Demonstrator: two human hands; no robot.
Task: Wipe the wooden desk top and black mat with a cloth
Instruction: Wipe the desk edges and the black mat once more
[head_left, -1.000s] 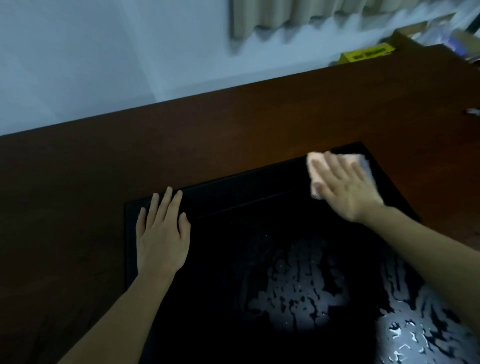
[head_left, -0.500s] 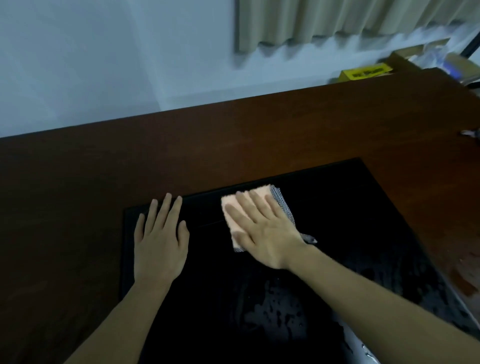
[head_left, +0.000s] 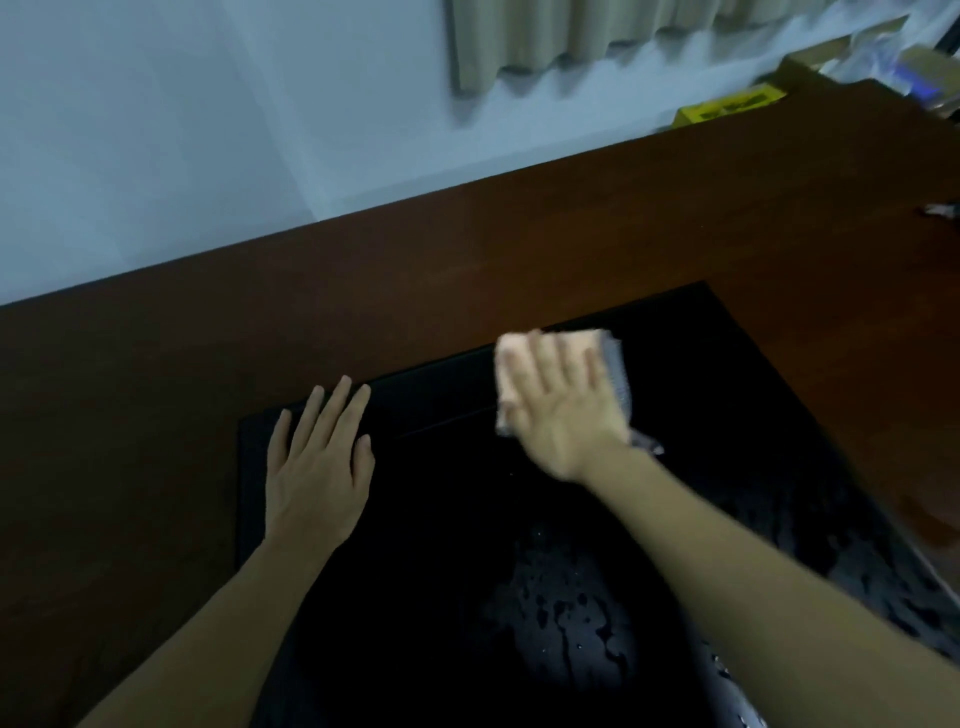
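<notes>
A black mat (head_left: 717, 395) lies on the dark wooden desk top (head_left: 467, 260); its near part shows wet streaks and droplets. My right hand (head_left: 563, 410) presses flat, fingers straight, on a folded pink-and-grey cloth (head_left: 615, 371) at the mat's far middle; the hand is motion-blurred. The cloth's grey side shows past the hand's right edge. My left hand (head_left: 317, 462) rests flat with fingers straight on the mat's far left corner, holding nothing.
A white wall runs along the desk's far edge, with a beige curtain (head_left: 597, 36) above. A yellow box (head_left: 730, 106) and plastic-wrapped clutter (head_left: 893, 57) sit at the far right corner. A small dark object (head_left: 940, 210) lies at the right edge.
My right hand slid the cloth left across the mat's far edge toward my left hand, then back to the right. My left hand stayed in place.
</notes>
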